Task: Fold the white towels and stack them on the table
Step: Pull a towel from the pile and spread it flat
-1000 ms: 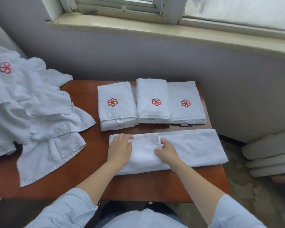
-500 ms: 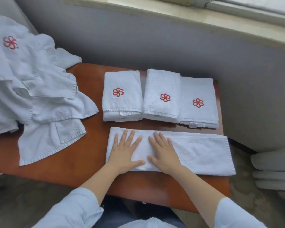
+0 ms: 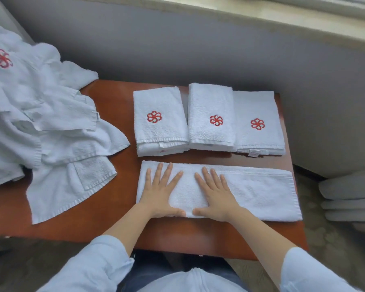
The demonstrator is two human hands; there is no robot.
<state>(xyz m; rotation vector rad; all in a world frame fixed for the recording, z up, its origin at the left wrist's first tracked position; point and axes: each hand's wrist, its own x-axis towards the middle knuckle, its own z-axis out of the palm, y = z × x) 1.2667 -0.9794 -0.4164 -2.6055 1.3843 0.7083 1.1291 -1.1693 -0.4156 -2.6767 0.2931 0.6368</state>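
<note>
1. Two open hands lie on the long towel. Our left hand and right hand are palms down with fingers straight and spread, gripping nothing, pressing its left half flat.
2. That towel lies as a folded strip along the near edge of the table, just in front of three folded towels set side by side, red emblems up.
3. We judge the terry soft, light and limp, not slippery. It would sag if lifted by one point, so we would pinch both corners of the free right end.
4. Over the table's left end sprawls a heap of unfolded towels.
5. The table is smooth reddish wood, set against a grey wall below a window sill. We see little bare surface, so stacking looks wise.
</note>
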